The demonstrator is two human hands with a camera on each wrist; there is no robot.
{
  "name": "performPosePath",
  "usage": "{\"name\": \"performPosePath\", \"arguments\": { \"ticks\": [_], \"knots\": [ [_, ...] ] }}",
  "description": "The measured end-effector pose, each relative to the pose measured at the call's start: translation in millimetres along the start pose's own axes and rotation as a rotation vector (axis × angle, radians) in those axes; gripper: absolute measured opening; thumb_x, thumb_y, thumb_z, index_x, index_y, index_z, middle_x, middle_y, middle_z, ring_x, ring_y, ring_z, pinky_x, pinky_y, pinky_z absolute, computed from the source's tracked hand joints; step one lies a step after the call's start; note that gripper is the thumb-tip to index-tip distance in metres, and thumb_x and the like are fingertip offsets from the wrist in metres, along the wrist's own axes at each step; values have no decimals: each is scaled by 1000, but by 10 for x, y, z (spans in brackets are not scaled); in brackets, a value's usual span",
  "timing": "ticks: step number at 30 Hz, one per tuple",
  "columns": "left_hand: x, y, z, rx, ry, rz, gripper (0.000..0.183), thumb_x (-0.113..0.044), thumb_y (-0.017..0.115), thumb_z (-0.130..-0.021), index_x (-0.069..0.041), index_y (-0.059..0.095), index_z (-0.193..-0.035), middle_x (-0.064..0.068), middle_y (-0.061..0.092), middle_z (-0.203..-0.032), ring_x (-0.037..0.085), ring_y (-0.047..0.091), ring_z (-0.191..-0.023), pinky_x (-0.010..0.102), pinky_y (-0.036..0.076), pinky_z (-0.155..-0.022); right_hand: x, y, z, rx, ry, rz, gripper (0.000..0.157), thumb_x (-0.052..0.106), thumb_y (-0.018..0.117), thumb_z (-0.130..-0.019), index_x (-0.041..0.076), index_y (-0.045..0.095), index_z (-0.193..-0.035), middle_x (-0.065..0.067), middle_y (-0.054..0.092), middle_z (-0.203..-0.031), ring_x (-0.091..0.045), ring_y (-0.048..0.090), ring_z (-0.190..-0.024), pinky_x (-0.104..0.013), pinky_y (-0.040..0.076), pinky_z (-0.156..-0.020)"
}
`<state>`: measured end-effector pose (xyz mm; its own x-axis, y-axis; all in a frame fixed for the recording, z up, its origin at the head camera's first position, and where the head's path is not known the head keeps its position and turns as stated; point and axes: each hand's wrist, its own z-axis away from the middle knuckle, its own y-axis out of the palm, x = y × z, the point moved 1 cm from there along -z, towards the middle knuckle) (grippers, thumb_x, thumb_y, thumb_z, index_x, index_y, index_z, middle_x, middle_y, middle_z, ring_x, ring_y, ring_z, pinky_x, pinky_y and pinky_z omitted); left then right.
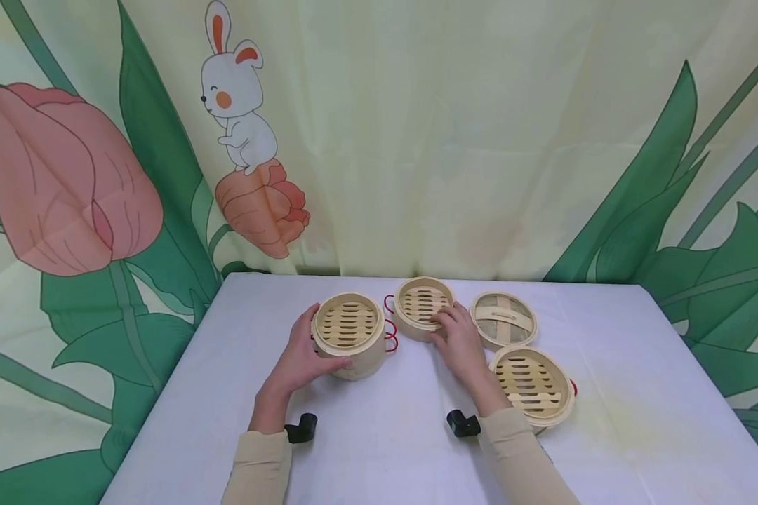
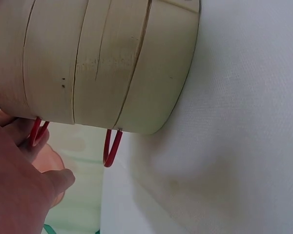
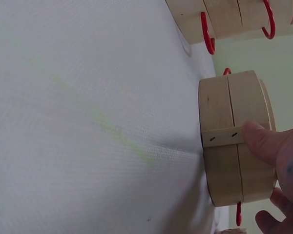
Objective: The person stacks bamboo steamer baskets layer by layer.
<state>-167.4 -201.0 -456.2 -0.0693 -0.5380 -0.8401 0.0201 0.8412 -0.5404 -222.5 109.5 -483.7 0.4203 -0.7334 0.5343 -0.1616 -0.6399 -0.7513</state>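
My left hand (image 1: 300, 358) grips the side of a stack of bamboo steamer baskets (image 1: 368, 358), thumb in front and fingers round the far left side. The left wrist view shows the stack's tiers (image 2: 102, 63), with red loop handles (image 2: 112, 148) beneath the fingers. Right of the stack, a shorter bamboo steamer basket (image 1: 422, 301) with a slatted top stands on the table. My right hand (image 1: 462, 344) pinches its near right rim; in the right wrist view the thumb (image 3: 259, 141) presses on the basket's side band (image 3: 219, 138). Some fingertips are hidden.
A woven bamboo lid (image 1: 504, 319) lies right of my right hand. Another slatted steamer basket (image 1: 530, 382) stands nearer, partly behind my right forearm. The white-covered table (image 1: 379, 456) ends at a curtain (image 1: 467, 140) printed with flowers and a rabbit.
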Motion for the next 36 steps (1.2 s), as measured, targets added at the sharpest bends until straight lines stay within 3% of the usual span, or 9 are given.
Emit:
{"name": "performPosePath", "arguments": {
  "ticks": [12,21,29,36],
  "knots": [
    [-18,11,-28,7,-16,-11,127,-40,94,-66,-10,14,-160,17,21,-160,32,22,-146,56,25,-115,-29,-29,-16,-1,-12,22,27,6,82,-83,0,72,-107,-19,62,-117,-47,39,-135,-55,29,-113],
    [-5,14,-20,10,-31,-13,127,-40,94,-66,-11,14,-160,16,21,-160,31,22,-147,56,24,-115,-25,-4,4,2,14,-21,24,5,81,-84,0,72,-106,-18,61,-117,-45,37,-138,-52,27,-115],
    [1,10,-13,12,-39,-17,126,-42,93,-67,-11,13,-160,15,20,-160,32,22,-147,58,25,-114,-20,27,33,-56,-36,-88,25,1,80,-83,-1,73,-106,-18,60,-113,-46,37,-135,-50,25,-116],
    [0,2,-4,15,-46,-19,126,-42,93,-67,-11,13,-160,16,20,-160,32,21,-147,58,25,-115,3,34,41,-138,-96,-83,25,2,81,-81,1,72,-104,-17,60,-109,-46,41,-130,-52,28,-113]
  ]
}}
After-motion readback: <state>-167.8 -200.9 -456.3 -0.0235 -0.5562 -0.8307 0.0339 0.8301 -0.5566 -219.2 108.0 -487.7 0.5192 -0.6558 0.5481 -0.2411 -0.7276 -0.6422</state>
